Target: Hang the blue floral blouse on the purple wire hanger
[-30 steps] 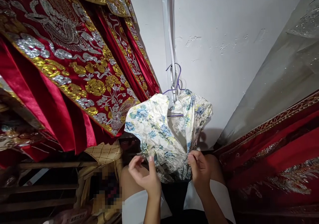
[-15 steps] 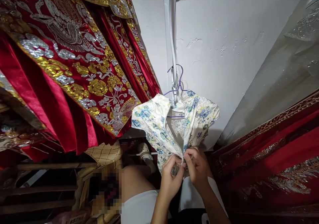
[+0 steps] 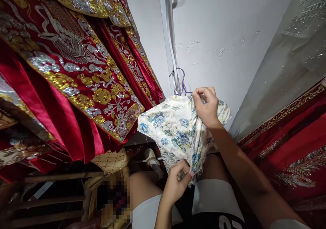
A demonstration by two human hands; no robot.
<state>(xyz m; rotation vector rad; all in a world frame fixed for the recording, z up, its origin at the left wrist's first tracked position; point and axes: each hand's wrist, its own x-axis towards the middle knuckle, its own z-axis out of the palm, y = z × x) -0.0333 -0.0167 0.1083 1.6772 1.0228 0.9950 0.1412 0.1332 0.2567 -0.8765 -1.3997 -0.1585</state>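
A white short-sleeved garment with blue floral print (image 3: 175,123) hangs in front of me on a thin purple hanger (image 3: 183,83). Its front opening is closed along a vertical seam up to the collar. My right hand (image 3: 206,105) is closed in a pinch at the top of that seam, by the collar; any zip pull between the fingertips is hidden. Low on the same seam, my left hand (image 3: 178,179) pinches the cloth between thumb and fingers, holding the lower front. The garment's bottom lies bunched near my lap.
Red embroidered costumes with gold and silver sequins (image 3: 102,96) hang on the left. A white wall and a pale strap (image 3: 169,35) are behind the hanger. To the right are clear plastic covering (image 3: 280,52) and another red garment (image 3: 292,147). Bamboo furniture (image 3: 56,178) stands lower left.
My right hand has gone up from the lower front to the collar, and the gaping front is now closed. My left hand stays low, a little further down. The view has shifted slightly.
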